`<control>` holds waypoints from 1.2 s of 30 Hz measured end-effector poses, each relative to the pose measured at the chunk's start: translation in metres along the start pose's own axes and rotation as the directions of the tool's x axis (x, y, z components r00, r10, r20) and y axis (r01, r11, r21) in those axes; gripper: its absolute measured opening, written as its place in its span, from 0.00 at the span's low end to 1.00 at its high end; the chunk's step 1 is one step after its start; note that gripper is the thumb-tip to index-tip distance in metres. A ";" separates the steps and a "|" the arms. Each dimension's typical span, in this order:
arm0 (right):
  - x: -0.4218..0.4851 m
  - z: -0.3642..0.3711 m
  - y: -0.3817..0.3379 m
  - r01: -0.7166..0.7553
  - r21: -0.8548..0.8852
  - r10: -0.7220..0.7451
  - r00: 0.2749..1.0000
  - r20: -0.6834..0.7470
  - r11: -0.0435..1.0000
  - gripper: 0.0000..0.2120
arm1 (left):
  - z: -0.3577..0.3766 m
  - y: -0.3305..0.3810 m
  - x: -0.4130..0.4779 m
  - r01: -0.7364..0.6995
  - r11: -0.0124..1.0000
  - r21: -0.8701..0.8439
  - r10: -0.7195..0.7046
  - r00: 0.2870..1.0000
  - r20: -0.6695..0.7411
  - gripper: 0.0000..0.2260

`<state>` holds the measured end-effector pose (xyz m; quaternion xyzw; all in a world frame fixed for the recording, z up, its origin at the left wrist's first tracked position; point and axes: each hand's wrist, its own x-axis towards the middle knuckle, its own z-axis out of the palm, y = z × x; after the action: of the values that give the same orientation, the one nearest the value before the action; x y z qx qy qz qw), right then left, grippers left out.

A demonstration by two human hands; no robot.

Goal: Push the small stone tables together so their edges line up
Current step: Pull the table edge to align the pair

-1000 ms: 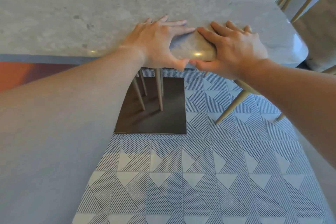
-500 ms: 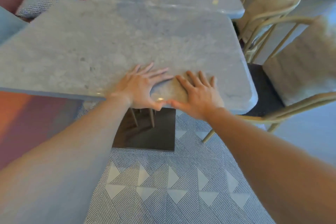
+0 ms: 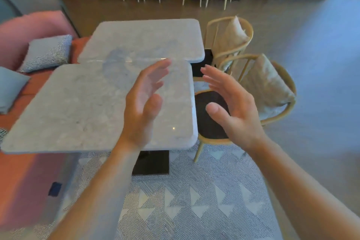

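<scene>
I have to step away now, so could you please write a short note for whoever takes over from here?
Left hand: open, raised above the near stone table, holding nothing.
Right hand: open, raised over the near chair, holding nothing.
Tables: the near one meets the far stone table along a seam, so they are together.
Left: their right edges do not line up; the far table juts out further right. The near table probably needs a shift to the right, towards the chair.
</scene>
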<state>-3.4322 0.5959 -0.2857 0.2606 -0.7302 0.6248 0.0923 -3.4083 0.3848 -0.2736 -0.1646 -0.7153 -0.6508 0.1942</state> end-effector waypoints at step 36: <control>0.239 -0.383 0.126 0.279 0.129 -0.308 0.858 0.412 0.951 0.47 | 0.341 -0.030 0.235 -0.116 0.935 0.336 0.223 0.928 -0.300 0.32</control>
<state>-3.7704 0.9108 -0.2070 0.5019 -0.6637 0.5544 0.0159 -3.6491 0.7171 -0.2100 -0.0814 -0.7488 -0.5282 0.3920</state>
